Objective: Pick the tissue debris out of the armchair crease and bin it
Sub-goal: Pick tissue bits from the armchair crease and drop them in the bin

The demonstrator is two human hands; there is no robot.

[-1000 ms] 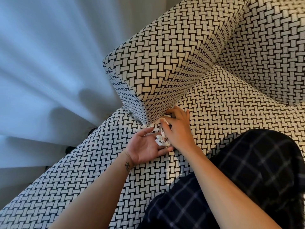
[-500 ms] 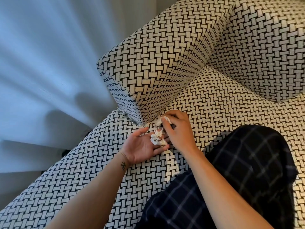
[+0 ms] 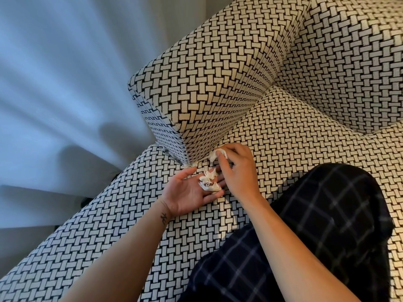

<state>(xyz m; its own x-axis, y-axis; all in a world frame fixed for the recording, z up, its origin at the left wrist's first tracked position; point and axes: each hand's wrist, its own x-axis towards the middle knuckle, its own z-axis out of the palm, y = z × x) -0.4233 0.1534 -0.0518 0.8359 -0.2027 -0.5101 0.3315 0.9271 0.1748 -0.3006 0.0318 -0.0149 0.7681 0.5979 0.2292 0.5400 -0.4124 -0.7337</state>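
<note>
My left hand (image 3: 189, 191) lies palm up on the seat of the black-and-white woven armchair (image 3: 283, 136), fingers straight, with crumpled white tissue scraps (image 3: 209, 181) resting on its fingers. Just beyond it, my right hand (image 3: 237, 168) pinches another white tissue piece (image 3: 218, 154) at the crease where the armrest (image 3: 207, 83) meets the seat. A tiny white scrap (image 3: 192, 165) sits at the armrest's front corner. No bin is in view.
A pale curtain (image 3: 61, 83) hangs to the left of the armchair. My leg in dark checked trousers (image 3: 305, 236) rests on the seat at the lower right. The chair back (image 3: 353, 62) rises at the upper right.
My right hand has moved from over my left palm up to the crease and now pinches a tissue piece there. The scraps on my left hand are uncovered.
</note>
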